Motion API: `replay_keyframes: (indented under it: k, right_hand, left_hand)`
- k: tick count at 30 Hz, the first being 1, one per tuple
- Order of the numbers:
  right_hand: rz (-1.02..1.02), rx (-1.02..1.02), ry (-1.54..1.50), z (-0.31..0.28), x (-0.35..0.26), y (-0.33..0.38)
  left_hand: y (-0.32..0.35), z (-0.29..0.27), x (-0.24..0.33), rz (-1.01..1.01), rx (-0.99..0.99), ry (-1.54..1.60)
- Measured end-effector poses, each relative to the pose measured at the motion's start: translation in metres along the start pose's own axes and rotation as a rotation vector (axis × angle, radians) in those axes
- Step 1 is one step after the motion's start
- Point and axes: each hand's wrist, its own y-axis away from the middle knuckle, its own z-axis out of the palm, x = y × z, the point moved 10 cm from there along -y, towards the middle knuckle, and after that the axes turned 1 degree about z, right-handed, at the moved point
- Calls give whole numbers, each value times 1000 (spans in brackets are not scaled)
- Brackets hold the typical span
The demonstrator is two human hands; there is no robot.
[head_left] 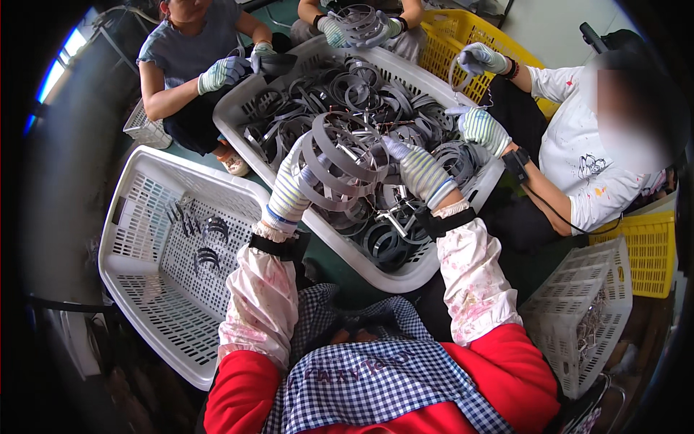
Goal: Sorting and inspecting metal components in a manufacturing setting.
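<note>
My left hand [288,192], in a striped knit glove, is closed on the left side of a set of grey metal hoops [335,189]. The hoops are spaced apart, raised above a large white crate [400,283]. My right hand [426,173], gloved alike, has its fingers drawn together by the right side of these hoops; what they pinch is hidden. Beneath both hands, the crate is heaped with loose grey rings [387,242] and thin shiny metal pieces [390,220].
At the left stands a white slotted basket [155,278] holding a few ring sets [207,258]. Three people sit around the crate, their gloved hands [483,130] handling rings. Another white basket [571,304] and a yellow crate [640,253] are at the right.
</note>
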Motion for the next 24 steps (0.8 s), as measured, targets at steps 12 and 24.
replay_keyframes:
  k: [12,24]
  right_hand:
    - [116,-11,-226,-31,8,12]
    - [234,86,-68,-67,45,13]
  left_hand:
    - [138,-254,99,-172,547,-87]
    - [564,-578,-217,-736,1486,646]
